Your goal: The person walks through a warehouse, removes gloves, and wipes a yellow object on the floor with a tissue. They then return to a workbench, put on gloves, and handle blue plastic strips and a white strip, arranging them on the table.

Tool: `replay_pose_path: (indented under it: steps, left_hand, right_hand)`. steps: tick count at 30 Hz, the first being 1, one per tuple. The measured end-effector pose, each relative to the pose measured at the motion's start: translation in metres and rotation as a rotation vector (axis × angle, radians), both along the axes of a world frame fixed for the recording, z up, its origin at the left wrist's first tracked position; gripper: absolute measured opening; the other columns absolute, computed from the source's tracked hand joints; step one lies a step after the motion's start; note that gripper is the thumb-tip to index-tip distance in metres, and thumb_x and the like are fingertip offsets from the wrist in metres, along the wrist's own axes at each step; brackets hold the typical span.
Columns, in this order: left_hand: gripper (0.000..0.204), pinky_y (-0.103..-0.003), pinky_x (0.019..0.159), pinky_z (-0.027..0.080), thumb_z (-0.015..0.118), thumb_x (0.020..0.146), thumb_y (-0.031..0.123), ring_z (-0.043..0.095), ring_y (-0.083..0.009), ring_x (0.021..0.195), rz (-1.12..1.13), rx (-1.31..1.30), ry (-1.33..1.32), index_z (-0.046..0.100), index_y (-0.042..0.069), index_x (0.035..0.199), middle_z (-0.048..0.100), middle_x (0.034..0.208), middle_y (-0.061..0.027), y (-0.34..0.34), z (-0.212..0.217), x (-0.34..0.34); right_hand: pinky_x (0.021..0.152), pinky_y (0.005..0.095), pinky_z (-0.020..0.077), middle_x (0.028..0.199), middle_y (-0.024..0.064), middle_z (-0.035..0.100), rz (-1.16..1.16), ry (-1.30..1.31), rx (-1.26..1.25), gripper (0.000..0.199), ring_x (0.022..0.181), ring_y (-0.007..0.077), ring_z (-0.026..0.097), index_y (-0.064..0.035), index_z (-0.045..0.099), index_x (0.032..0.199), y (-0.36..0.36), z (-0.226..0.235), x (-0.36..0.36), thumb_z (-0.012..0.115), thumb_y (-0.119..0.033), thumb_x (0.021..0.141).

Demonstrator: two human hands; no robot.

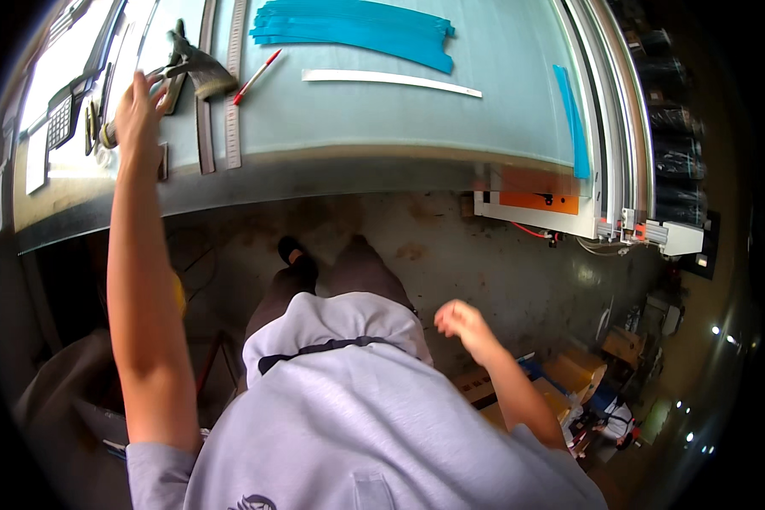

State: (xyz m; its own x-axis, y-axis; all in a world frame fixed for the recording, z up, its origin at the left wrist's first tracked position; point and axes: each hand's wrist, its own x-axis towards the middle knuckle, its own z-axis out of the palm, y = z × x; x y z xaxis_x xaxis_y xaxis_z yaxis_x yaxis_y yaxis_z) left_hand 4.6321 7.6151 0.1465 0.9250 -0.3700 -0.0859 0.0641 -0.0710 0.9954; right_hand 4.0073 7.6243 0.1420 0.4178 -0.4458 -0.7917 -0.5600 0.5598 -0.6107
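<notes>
My left hand [138, 117] reaches over the left part of the glass-topped table [357, 127]. Its fingers are apart, with the tips beside a dark work glove [202, 72]; whether they touch it is hard to make out. A roll of tape [108, 134] is partly hidden by this hand. Near the glove lie a long steel ruler [234, 110], a dark metal strip [205, 136] and a red and white pen [257, 76]. My right hand [466, 327] hangs near my waist, away from the table, its fingers curled in with nothing visible in them.
Blue strips [357, 30] and a narrow white strip [391, 81] lie on the table; another blue strip [574, 123] is at its right. A calculator [60, 123] sits far left. Metal rails [616, 102] run along the right edge. Cardboard boxes [574, 374] stand on the floor behind right.
</notes>
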Motion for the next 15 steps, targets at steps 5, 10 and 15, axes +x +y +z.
replay_pose_path:
  steps: [5, 10, 15]
  left_hand:
    - [0.024, -0.026, 0.071, 0.045, 0.058, 0.101, 0.022, 0.057, -0.0126, 0.079, -0.555, 0.4, -0.363, 0.064, 0.0, 0.095, 0.061, 0.086, -0.0039, 0.196, -0.015, -0.098]
    - [0.012, -0.03, 0.073, 0.051, 0.06, 0.093, 0.007, 0.066, -0.0163, 0.084, -0.712, 0.771, 0.399, 0.069, 0.001, 0.089, 0.069, 0.096, -0.0103, 0.44, -0.026, -0.262]
    - [0.01, -0.03, 0.073, 0.052, 0.061, 0.093, 0.007, 0.066, -0.0161, 0.084, -0.613, 1.043, 0.638, 0.069, 0.001, 0.091, 0.069, 0.096, -0.0102, 0.45, -0.013, -0.313]
  right_hand:
    - [0.091, 0.0302, 0.0502, 0.111, 0.0079, 0.067, 0.136, 0.288, 0.412, 0.022, 0.102, 0.0172, 0.063, -0.0029, 0.065, 0.118, 0.084, 0.049, -0.039, 0.064, -0.008, 0.096]
    - [0.099, 0.0323, 0.0474, 0.125, 0.0117, 0.062, 0.413, 0.263, 0.442, 0.037, 0.115, 0.0221, 0.059, -0.0035, 0.061, 0.129, 0.064, 0.044, -0.053, 0.067, -0.008, 0.093]
    - [0.101, 0.0337, 0.0473, 0.131, 0.0135, 0.06, 0.5, 0.169, 0.487, 0.041, 0.12, 0.0254, 0.057, -0.0026, 0.059, 0.131, 0.05, 0.022, -0.079, 0.068, -0.009, 0.091]
